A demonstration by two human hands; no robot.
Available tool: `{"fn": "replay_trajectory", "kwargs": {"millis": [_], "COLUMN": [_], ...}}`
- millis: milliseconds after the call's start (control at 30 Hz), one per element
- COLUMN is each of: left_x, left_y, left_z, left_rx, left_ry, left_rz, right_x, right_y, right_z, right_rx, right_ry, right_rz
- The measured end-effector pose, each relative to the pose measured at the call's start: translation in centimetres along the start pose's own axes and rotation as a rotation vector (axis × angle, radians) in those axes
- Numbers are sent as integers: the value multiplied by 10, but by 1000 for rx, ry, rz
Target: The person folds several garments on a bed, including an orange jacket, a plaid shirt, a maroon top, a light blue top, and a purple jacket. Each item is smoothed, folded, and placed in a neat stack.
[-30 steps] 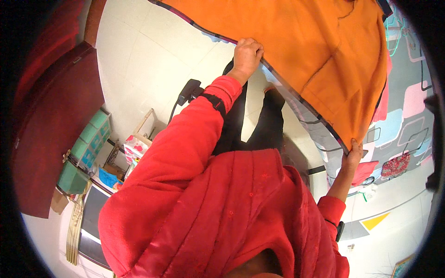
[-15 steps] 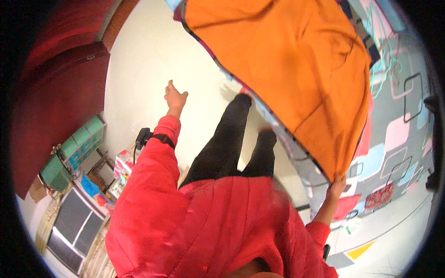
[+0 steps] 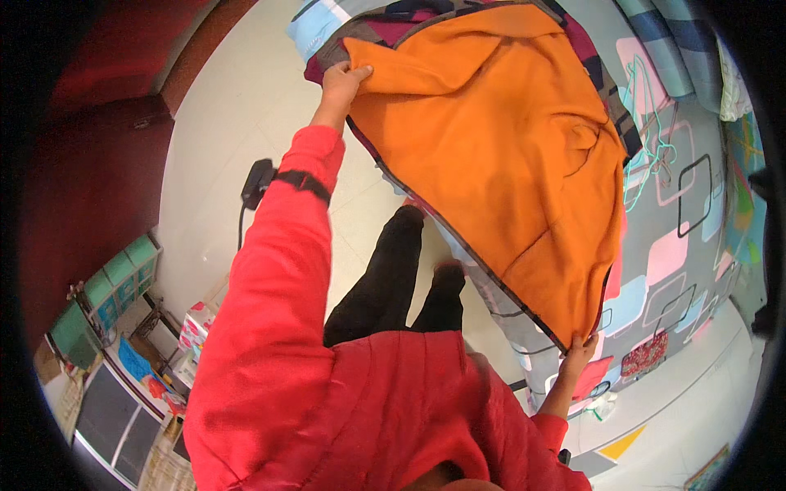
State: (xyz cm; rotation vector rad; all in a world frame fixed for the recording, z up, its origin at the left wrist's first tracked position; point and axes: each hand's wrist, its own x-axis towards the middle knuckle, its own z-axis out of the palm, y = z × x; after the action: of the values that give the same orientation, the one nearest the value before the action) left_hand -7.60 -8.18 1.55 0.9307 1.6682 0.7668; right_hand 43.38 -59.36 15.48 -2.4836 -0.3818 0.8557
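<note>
A large orange fleece-like cloth with a dark bound edge lies spread over the bed, rumpled toward its right side. At its far left corner my left hand is closed on the edge, and a flap there is folded over. Maroon, grey and brown patterned fabric of the other side shows along the far border. My right hand pinches the cloth's near right corner, where the fabric draws to a point. Whether it is a blanket or a garment, I cannot tell.
The bed has a grey sheet with pink and blue rounded squares. Teal hangers and a red patterned item lie on it. A dark red cabinet stands left, with green-fronted drawers nearby. Pale floor lies under my legs.
My left hand has moved from over the floor to the cloth's far left corner and grasped it, folding a flap over. My right hand keeps hold of the near corner.
</note>
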Motion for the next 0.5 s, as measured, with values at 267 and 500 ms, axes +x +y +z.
{"fn": "replay_trajectory", "kwargs": {"millis": [267, 500], "left_x": [-190, -190], "left_y": [23, -32], "left_z": [16, 21], "left_rx": [684, 898], "left_ry": [-678, -946], "left_rz": [1247, 938], "right_x": [-70, -27], "right_y": [-97, -110], "right_z": [106, 170], "right_rx": [-602, -626], "right_ry": [-530, -780], "right_rz": [-540, -494]}}
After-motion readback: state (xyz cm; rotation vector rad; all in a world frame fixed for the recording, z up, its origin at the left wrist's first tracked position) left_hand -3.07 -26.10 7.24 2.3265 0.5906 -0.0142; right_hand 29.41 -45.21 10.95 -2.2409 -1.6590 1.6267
